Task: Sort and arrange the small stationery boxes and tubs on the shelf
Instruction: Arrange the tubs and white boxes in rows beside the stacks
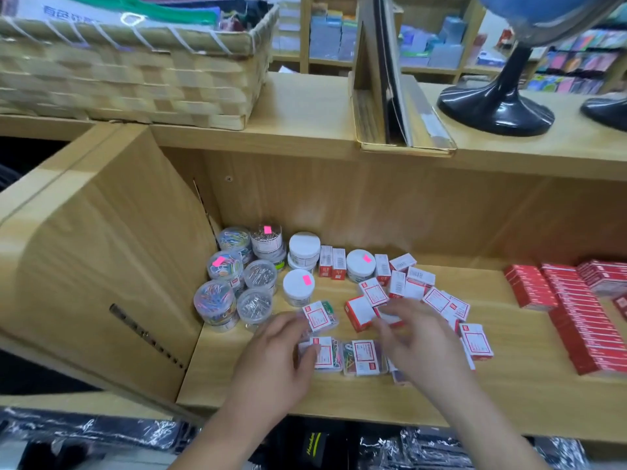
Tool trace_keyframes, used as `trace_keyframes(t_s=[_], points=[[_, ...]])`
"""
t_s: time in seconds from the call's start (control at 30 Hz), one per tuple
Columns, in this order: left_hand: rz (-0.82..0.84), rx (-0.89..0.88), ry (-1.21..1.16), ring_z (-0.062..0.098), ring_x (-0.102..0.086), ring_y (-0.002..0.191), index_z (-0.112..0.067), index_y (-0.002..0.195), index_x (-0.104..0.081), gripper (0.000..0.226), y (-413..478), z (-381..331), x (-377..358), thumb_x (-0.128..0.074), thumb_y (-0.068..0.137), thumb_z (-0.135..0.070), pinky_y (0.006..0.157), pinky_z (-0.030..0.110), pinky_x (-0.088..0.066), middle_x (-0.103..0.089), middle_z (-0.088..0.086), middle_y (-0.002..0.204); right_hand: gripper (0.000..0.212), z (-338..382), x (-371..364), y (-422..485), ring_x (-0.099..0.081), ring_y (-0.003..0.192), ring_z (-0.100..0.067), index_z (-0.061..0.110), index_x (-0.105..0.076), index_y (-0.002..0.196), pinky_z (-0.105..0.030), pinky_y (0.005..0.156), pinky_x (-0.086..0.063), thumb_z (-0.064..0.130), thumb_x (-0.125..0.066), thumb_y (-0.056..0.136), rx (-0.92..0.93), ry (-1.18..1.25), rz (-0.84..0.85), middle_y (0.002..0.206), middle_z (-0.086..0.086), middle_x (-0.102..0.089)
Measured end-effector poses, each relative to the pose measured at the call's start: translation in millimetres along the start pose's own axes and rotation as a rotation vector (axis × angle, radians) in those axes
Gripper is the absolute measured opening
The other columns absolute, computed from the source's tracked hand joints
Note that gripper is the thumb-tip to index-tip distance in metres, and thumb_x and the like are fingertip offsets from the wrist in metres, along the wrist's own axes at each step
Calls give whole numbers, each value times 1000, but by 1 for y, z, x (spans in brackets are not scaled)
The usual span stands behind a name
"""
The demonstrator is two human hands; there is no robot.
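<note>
Boxes: small red-and-white boxes [412,290] lie jumbled mid-shelf, clear clip boxes [364,357] in front
Tubs: round tubs [258,276] grouped at the left wall
Left hand [281,347]: fingers loosely apart, resting on a clear box – no firm grip
Right hand [412,334]: spread over the jumble; grip unclear
Advice: gather like boxes, square edges – labels up

Our left hand [281,351] rests its fingers on clear paperclip boxes [322,354]. Our right hand [412,334] hovers blurred over scattered red-and-white boxes [373,293]. Beyond the left hand stand round tubs [258,276] on the shelf [509,395].
</note>
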State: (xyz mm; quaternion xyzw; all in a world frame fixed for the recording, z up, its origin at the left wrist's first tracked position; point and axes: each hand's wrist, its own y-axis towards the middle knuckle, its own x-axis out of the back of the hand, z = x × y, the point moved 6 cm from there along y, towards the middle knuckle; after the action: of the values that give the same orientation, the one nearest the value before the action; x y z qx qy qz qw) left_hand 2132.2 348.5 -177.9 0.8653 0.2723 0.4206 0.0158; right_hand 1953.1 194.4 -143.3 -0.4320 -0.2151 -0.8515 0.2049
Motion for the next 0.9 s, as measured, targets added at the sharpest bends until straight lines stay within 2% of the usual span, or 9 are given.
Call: trace_keyframes(t_s=[0.07, 0.13, 0.23, 0.3, 0.43, 0.5, 0.57, 0.73, 0.9], points=[[18, -1, 112, 18, -57, 125, -22, 135, -62, 46, 20, -11, 4, -59, 93, -41, 96, 37, -54, -54, -7, 141, 25, 7, -6, 37, -57, 113, -14, 27, -72, 113, -34, 82, -53, 39, -65, 92, 23, -54, -22, 115, 13, -66], [135, 76, 226, 19, -47, 136, -22, 150, -45, 57, 38, -15, -4, -49, 99, -46, 99, 38, -51, -36, -7, 158, 35, 7, -22, 71, -54, 118, -20, 21, -68, 123, -35, 86, -51, 39, -63, 93, 31, -102, 20, 119, 4, -64], [245, 115, 374, 20, -36, 142, -20, 155, -32, 61, 45, -11, -15, -37, 103, -52, 106, 36, -46, -24, -7, 164, 41, 0, -45, 98, -51, 122, -25, 21, -64, 128, -37, 91, -48, 44, -58, 95, 5, -242, 140, 122, -1, -60], [271, 143, 382, 21, -28, 148, -22, 159, -26, 64, 41, -3, -18, -34, 104, -54, 112, 35, -37, -15, -8, 168, 40, -5, -51, 103, -50, 120, -25, 23, -64, 126, -36, 92, -45, 46, -56, 95, 6, -311, 157, 122, -2, -58], [287, 121, 286, 17, -8, 156, -21, 162, -18, 68, 34, 4, -23, -33, 105, -54, 124, 30, -12, -5, -5, 171, 40, -3, -50, 113, -52, 115, -28, 24, -70, 120, -37, 95, -45, 46, -67, 88, -3, -327, 99, 116, -4, -62], [256, 125, 197, 16, -9, 156, -22, 161, -23, 65, 33, 7, -23, -38, 105, -51, 124, 32, -15, -7, -3, 171, 40, 1, -50, 118, -54, 115, -25, 25, -73, 114, -35, 95, -43, 51, -71, 83, 20, -347, 78, 114, 0, -66], [199, 118, 121, 16, -17, 155, -23, 158, -31, 61, 29, 6, -17, -44, 104, -46, 122, 32, -26, -14, -3, 170, 41, 5, -52, 120, -56, 113, -23, 26, -75, 107, -36, 95, -39, 56, -71, 80, 86, -400, 56, 111, 4, -70], [93, 67, 33, 7, -33, 146, -21, 148, -51, 50, 18, -4, -3, -56, 99, -32, 114, 12, -22, -39, -5, 159, 38, 2, -58, 121, -54, 106, -30, 22, -71, 106, -39, 95, -42, 39, -82, 74, 84, -230, 44, 103, -1, -66], [19, 79, -67, 2, -47, 132, -25, 142, -55, 47, 7, 3, 6, -60, 96, -28, 110, 26, -41, -53, -16, 141, 42, 15, -34, 103, -48, 104, -23, 25, -62, 111, -36, 85, -46, 25, -80, 73, 131, 20, -113, 109, 2, -49]])
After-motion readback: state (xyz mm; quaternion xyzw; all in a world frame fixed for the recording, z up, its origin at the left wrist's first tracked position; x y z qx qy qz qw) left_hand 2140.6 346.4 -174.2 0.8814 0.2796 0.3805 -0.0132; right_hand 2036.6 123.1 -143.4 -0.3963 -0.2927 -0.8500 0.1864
